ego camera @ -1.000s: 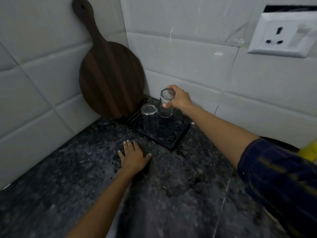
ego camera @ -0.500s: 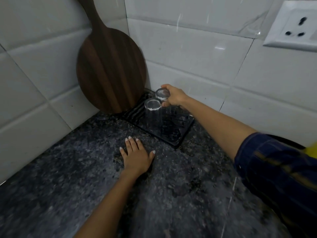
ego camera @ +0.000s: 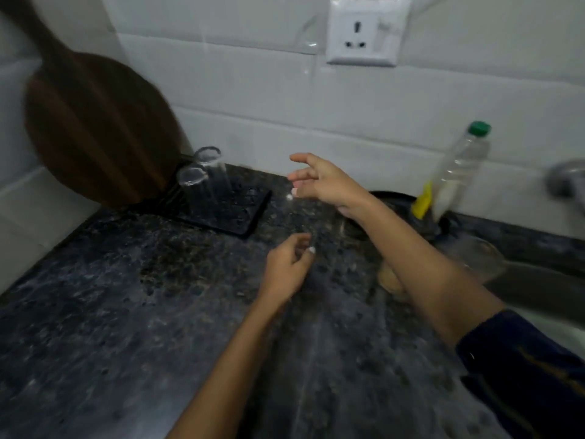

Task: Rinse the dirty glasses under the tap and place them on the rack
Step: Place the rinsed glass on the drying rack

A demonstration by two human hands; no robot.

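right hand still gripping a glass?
No. The right hand is open in the air beside the rack, empty, while both glasses stand inverted on it.

Black rack (ego camera: pixel 240 217), speckled dark counter (ego camera: pixel 126 312), green-capped bottle (ego camera: pixel 459 172).

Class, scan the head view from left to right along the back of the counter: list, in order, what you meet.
Wooden cutting board → two upturned glasses on the black rack → right hand → yellow brush → clear bottle with green cap → tap.
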